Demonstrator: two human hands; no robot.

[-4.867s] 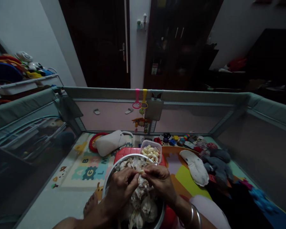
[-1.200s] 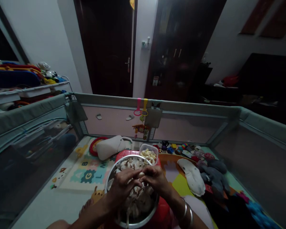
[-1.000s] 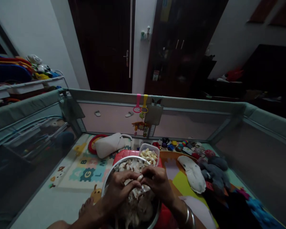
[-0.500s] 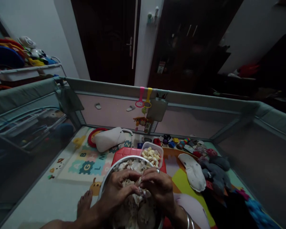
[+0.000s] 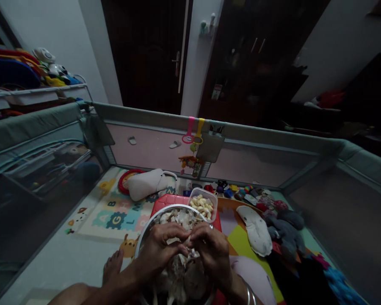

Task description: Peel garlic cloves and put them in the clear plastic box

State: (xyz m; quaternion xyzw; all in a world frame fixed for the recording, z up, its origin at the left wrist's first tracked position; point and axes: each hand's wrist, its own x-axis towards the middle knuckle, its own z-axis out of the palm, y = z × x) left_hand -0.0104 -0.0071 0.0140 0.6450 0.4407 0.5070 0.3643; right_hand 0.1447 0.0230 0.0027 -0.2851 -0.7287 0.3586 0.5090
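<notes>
Pinching garlic piece, left hand and right hand met above bowl, probably so skins dropped inside

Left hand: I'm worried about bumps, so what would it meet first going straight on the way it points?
The left hand would likely meet the right hand first; whether anything lies between their fingertips is hard to tell.

Your left hand and right hand crowd in, fingertips masking most of that pale piece (too small to name for sure). Your wrists block the metal bowl, its near rim clipped at bottom! The bracelets get cut there too, and the dark door runs off up top.
</notes>
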